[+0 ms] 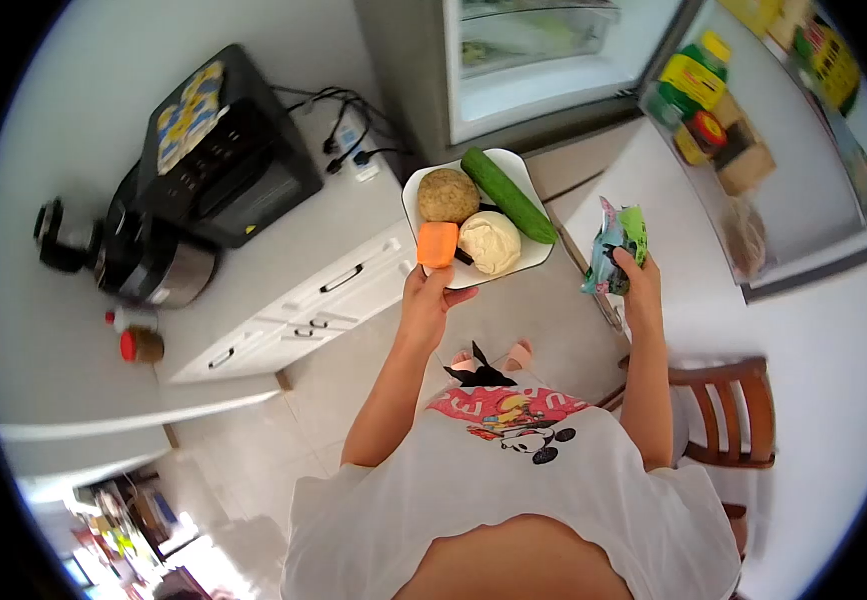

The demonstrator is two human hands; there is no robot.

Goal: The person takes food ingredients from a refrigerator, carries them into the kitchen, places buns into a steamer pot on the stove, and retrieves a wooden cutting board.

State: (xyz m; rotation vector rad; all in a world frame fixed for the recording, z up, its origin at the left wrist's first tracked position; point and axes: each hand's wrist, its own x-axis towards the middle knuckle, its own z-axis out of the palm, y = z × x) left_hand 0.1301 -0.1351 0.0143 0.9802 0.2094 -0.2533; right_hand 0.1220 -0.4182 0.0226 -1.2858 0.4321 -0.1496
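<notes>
My left hand [432,305] is closed on the near edge of a white tray [527,262], thumb over the rim. On the tray lie a brown potato [447,195], a long green cucumber [506,193], a cut block of carrot [438,243] and a round, pale cream vegetable [491,243] whose kind I cannot make out. Part of something black [464,256] shows between them. My right hand [640,283] grips a small, crumpled green-and-blue plastic packet [614,245], held upright to the right of the tray.
Ahead stands an open fridge [534,100]; its door [804,130] on the right holds bottles and jars. A white cabinet [344,275] at left bears a black oven [244,160], a dark pot-like appliance [159,265] and a power strip [359,150]. A wooden chair [729,410] stands at right.
</notes>
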